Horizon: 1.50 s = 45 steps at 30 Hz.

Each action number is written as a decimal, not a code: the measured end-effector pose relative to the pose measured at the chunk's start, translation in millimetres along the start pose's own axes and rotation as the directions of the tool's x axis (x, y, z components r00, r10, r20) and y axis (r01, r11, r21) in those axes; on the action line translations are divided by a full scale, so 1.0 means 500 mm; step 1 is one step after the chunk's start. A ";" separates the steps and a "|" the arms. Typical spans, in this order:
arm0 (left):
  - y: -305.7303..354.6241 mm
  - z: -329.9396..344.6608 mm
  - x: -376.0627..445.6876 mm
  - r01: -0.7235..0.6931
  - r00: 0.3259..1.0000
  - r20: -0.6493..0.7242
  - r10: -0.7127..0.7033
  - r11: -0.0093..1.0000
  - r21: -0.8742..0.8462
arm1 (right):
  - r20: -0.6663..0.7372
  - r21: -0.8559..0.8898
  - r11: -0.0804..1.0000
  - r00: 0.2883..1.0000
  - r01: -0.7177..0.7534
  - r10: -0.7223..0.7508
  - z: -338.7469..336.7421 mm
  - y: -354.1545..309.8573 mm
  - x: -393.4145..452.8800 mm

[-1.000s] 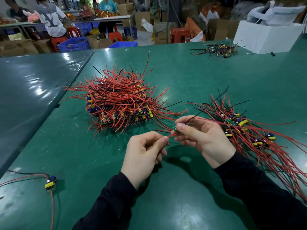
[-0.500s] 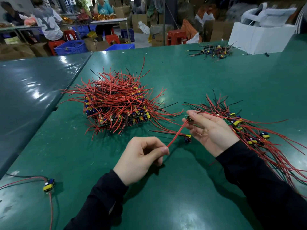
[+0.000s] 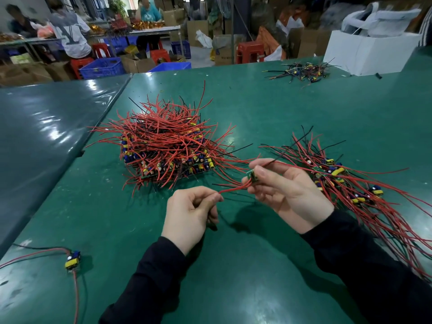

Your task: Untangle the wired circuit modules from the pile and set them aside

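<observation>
A tangled pile (image 3: 167, 146) of small circuit modules with red and black wires lies in the middle of the green table (image 3: 268, 108). To its right a spread-out bunch of sorted modules (image 3: 346, 181) fans toward the right edge. My right hand (image 3: 287, 190) pinches one small green module (image 3: 253, 177) between thumb and fingers, just above the table. My left hand (image 3: 190, 213) pinches the end of that module's red wire (image 3: 233, 188), which stretches between both hands. More of its wires trail up and right over my right hand.
A single module (image 3: 72, 260) with red and black wires lies near the front left. A small heap of dark-wired modules (image 3: 301, 71) and a white box (image 3: 369, 52) sit at the far right. A second table (image 3: 39, 136) adjoins on the left. People work behind.
My right hand lifted the module and drew it away to the right, then came back a little toward the left hand. The left hand still pinches the red wire end.
</observation>
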<state>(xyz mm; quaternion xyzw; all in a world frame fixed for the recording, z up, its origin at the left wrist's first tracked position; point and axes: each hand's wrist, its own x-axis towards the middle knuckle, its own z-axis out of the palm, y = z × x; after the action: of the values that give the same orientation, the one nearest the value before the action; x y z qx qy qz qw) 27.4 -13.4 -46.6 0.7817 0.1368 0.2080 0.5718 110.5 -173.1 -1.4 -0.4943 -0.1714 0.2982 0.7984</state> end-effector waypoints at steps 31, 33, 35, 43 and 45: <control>0.011 0.024 -0.025 -0.017 0.974 0.226 0.019 1.000 -0.011 | -0.281 -0.336 0.927 0.957 -0.168 0.071 -0.112 -0.192 0.021; 0.013 0.025 -0.024 -0.020 0.973 0.230 0.023 1.000 -0.014 | -0.322 -0.469 0.824 0.931 -0.317 0.175 -0.145 -0.231 0.023; 0.013 0.025 -0.024 -0.022 0.972 0.235 0.022 1.000 -0.003 | -0.363 -0.595 0.678 0.897 -0.431 0.251 -0.172 -0.248 0.026; 0.012 0.026 -0.028 0.005 0.967 0.254 -0.011 1.000 0.024 | -0.373 -0.903 -0.232 0.928 -0.361 0.007 -0.212 -0.194 0.054; 0.011 0.027 -0.027 0.010 0.969 0.248 -0.019 0.999 0.038 | -0.275 -0.813 -0.489 0.948 -0.317 -0.158 -0.199 -0.196 0.060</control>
<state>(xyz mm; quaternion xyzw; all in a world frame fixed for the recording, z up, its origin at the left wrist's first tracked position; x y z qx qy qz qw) 21.9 -32.2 -47.0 0.8108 0.0737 0.1018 0.5717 219.8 -254.9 40.0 -0.9813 -0.1887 -0.0054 -0.0368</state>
